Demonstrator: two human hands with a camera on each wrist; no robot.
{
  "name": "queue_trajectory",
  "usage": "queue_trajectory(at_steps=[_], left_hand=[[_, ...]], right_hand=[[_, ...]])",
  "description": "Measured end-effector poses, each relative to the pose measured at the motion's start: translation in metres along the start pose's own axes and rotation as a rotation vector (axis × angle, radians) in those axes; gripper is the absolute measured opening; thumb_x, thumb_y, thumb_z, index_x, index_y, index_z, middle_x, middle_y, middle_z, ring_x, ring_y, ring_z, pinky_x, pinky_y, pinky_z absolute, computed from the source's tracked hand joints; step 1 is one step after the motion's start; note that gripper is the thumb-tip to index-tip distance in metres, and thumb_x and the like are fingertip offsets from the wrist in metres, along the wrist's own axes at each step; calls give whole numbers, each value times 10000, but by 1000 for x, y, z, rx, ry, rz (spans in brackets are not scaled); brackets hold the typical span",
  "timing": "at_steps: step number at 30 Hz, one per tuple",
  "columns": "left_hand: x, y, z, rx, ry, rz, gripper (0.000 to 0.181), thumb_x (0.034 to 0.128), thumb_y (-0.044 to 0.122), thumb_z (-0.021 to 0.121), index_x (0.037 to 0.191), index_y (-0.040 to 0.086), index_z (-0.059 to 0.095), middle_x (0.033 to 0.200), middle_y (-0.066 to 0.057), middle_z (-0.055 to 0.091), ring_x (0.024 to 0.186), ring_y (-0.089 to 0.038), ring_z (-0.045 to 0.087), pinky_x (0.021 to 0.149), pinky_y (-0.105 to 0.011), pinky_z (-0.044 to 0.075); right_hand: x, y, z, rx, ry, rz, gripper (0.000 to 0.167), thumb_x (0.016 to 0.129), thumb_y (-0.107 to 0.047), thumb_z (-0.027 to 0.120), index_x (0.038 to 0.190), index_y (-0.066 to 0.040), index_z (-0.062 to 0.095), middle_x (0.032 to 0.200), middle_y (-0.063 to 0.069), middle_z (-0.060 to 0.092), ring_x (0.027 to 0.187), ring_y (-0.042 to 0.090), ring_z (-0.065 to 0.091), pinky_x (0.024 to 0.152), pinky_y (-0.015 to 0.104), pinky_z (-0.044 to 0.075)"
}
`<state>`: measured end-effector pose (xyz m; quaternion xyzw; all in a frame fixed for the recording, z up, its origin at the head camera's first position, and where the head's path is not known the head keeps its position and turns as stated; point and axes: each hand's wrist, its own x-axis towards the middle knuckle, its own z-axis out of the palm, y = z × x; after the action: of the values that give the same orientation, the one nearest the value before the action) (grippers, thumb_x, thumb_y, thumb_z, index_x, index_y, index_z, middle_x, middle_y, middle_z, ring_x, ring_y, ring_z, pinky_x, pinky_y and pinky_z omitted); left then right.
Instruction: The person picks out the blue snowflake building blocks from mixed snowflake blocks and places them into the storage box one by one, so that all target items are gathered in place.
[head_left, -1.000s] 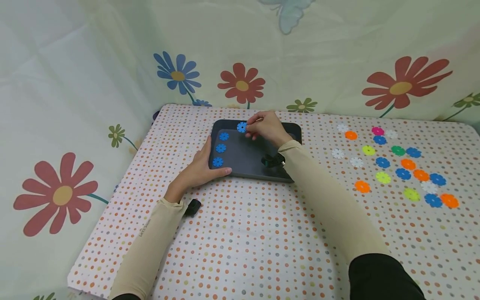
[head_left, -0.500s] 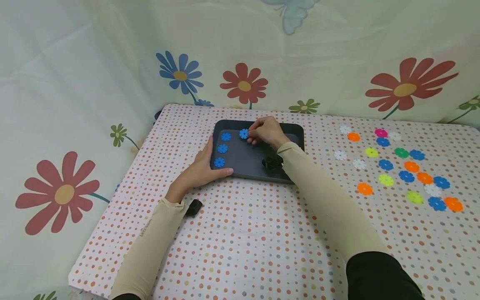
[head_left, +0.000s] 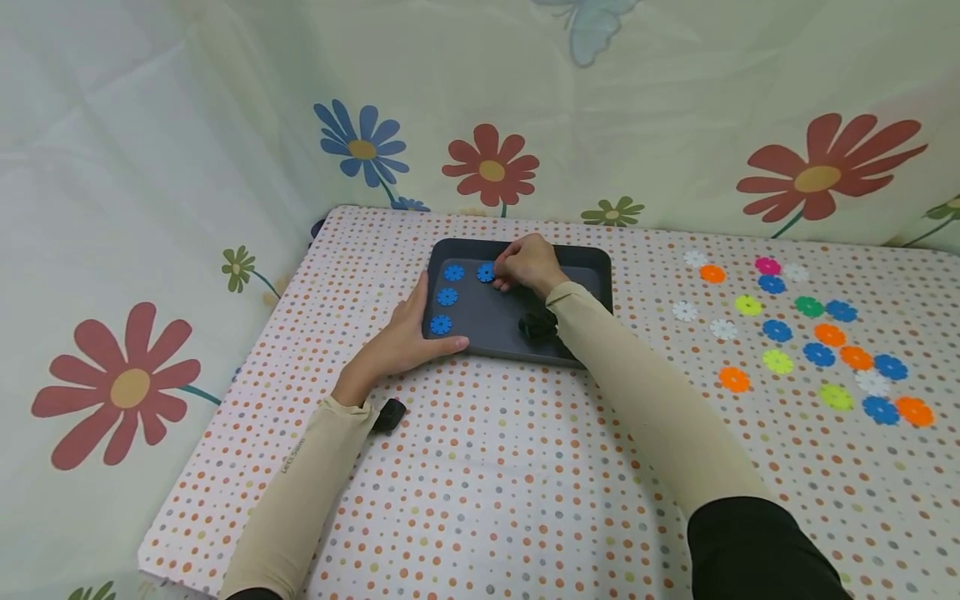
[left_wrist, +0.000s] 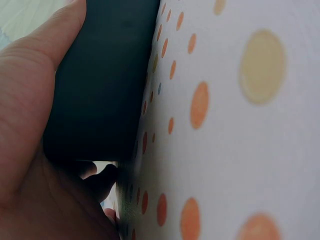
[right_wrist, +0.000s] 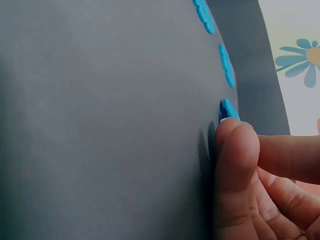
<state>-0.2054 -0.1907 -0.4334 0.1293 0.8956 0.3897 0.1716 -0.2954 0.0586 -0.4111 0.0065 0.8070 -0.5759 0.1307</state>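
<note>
Several blue flower-shaped discs lie in a dark grey baking tray [head_left: 495,329]. Along its left side, three of them form a column: a back disc [head_left: 453,272], a middle disc [head_left: 447,297] and a front disc [head_left: 441,325]. My left hand [head_left: 401,342] grips the tray's front left corner, thumb on the front side and fingers along the left. My right hand [head_left: 527,263] pinches another blue disc [head_left: 486,272] low over the tray floor, right of the back disc. In the right wrist view, thumb and forefinger partly hide that disc [right_wrist: 230,109].
Loose flower discs in orange, blue, white, yellow, green and pink are spread on the dotted table [head_left: 495,467] at the right, such as an orange disc [head_left: 734,379]. A flowered curtain [head_left: 660,108] stands behind the table.
My right hand has lowered the blue disc from the tray's back rim to its floor, level with the column's back disc. The left hand keeps its place on the tray.
</note>
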Motion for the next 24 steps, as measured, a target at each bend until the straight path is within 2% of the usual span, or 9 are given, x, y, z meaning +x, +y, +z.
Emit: queue_trajectory(at_steps=[6, 14, 24], left_hand=[[2, 1, 0, 9, 1, 6, 1369, 858, 748, 756, 1703, 252, -200, 1781, 33, -136, 1624, -382, -85, 1238, -690, 117], [-2, -1, 3, 2, 3, -10, 1358, 865, 727, 764, 1703, 260, -198, 1783, 25, -123, 1624, -385, -81, 1239, -690, 120], [0, -1, 2, 8, 15, -14, 1367, 852, 745, 766, 1707, 266, -187, 1785, 24, -116, 1627, -372, -77, 1237, -692, 123]], right_hand=[[1, 0, 0, -16, 27, -7, 110, 975, 64, 711, 1041, 141, 755, 734, 140, 734, 553, 135, 695, 584, 280, 601], [-1, 2, 5, -127, 28, -57, 85, 980, 56, 701, 974, 111, 765, 731, 145, 734, 532, 130, 681, 564, 270, 589], [-4, -2, 5, -185, 40, -77, 91, 998, 55, 690, 965, 104, 759, 765, 171, 738, 561, 165, 697, 578, 276, 592]])
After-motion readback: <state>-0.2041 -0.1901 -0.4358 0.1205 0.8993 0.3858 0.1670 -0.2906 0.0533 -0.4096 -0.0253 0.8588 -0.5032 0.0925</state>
